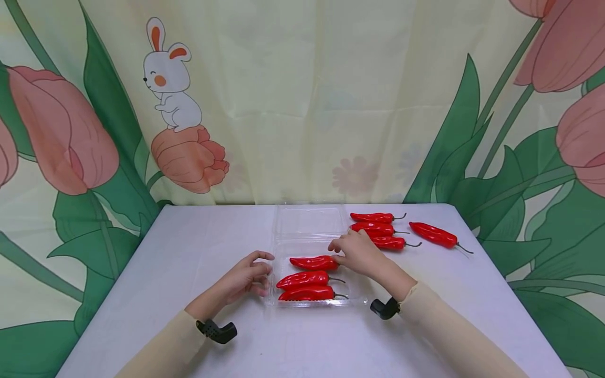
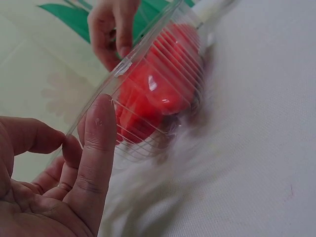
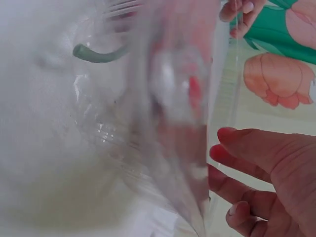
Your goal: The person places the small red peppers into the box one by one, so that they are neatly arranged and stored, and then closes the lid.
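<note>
Right hand (image 1: 361,254): over the clear container's right side, fingers loosely curved, thumb and fingertips apart; thumb at the stem end of the back pepper (image 1: 312,263), contact hard to tell.
Left hand (image 1: 248,275): just beside the container's left wall, fingers spread and lightly bent; whether it touches is unclear.
Clear container (image 1: 312,304): mid-worktop, between both hands, lid (image 1: 309,220) lying open toward the far edge.
Front pair of peppers (image 1: 302,280): inside, nearer the worktop's (image 1: 208,231) front edge, stems rightward.
Three loose peppers (image 1: 375,229): beyond the right hand, near the far edge.
Lone pepper (image 1: 435,234): toward the far right corner.
</note>
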Tool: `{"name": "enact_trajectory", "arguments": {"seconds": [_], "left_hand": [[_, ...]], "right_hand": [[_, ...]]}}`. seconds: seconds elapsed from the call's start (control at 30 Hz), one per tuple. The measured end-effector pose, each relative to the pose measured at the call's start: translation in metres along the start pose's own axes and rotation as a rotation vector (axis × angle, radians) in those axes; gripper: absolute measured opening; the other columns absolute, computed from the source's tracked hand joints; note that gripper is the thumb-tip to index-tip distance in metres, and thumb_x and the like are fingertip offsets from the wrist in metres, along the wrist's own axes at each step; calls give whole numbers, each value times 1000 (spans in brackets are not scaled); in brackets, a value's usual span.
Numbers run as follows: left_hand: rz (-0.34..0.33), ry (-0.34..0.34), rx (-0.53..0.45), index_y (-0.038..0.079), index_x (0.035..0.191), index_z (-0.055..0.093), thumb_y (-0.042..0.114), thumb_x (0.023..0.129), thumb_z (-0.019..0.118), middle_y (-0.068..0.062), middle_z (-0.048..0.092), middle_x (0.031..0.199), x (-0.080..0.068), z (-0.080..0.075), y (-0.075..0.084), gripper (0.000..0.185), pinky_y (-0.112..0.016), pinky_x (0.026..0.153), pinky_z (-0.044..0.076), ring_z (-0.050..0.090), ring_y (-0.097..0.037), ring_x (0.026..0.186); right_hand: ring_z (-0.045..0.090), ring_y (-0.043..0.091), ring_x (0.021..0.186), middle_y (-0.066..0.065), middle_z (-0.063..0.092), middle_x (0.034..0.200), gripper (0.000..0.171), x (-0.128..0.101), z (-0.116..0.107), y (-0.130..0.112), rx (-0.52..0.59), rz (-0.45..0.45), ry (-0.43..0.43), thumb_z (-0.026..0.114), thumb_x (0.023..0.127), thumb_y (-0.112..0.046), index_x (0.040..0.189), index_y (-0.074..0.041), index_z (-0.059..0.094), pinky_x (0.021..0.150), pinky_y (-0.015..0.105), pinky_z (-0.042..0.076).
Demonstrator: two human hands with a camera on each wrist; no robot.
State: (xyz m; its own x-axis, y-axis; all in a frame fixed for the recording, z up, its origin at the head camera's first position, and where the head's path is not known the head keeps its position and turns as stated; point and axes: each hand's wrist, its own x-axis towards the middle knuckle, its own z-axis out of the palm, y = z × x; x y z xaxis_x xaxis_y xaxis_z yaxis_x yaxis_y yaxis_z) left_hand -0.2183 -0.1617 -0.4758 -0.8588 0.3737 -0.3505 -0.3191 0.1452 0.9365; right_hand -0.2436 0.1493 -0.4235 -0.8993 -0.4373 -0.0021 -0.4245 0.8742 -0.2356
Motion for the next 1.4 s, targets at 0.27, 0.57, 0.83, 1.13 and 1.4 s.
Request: {"name": "enact_trajectory", "arguments": {"seconds": [0.27, 0.57, 0.83, 1.13, 1.4], "left_hand": [[0, 2, 4, 10, 133, 39, 20, 95, 55, -11, 57, 92, 1, 0, -1, 43, -32, 63, 58, 61, -19, 67], [-2, 0, 5, 10, 133, 39, 19, 95, 55, -11, 58, 92, 1, 0, -1, 43, -31, 63, 58, 61, -19, 67], [2, -5, -6, 9, 133, 39, 20, 95, 55, -12, 57, 96, 1, -1, -2, 43, -32, 63, 58, 61, -18, 67], [6, -5, -19, 9, 133, 38, 18, 95, 54, -11, 58, 97, 1, 0, -1, 42, -32, 63, 58, 61, -18, 66], [9, -4, -13, 9, 133, 38, 19, 95, 56, -11, 58, 94, 1, 1, -2, 44, -32, 64, 58, 61, -18, 67]], "right_hand": [[56, 13, 89, -6, 71, 94, 31, 2, 9, -1, 16, -19, -21, 81, 74, -30, 104, -24, 73, 83, 36, 42], [59, 15, 93, -5, 69, 97, 33, 5, 11, -8, 9, -54, -1, 82, 73, -29, 104, -26, 73, 90, 43, 44], [58, 17, 97, -5, 69, 99, 30, 7, 14, -16, -6, -79, 15, 80, 75, -28, 104, -28, 73, 104, 62, 31], [58, 16, 98, -5, 69, 104, 30, 10, 18, -19, -7, -120, 2, 79, 77, -29, 107, -28, 72, 90, 43, 42], [59, 17, 101, -4, 68, 109, 31, 9, 16, -20, 8, -169, -12, 74, 81, -29, 112, -27, 71, 85, 39, 44]]}}
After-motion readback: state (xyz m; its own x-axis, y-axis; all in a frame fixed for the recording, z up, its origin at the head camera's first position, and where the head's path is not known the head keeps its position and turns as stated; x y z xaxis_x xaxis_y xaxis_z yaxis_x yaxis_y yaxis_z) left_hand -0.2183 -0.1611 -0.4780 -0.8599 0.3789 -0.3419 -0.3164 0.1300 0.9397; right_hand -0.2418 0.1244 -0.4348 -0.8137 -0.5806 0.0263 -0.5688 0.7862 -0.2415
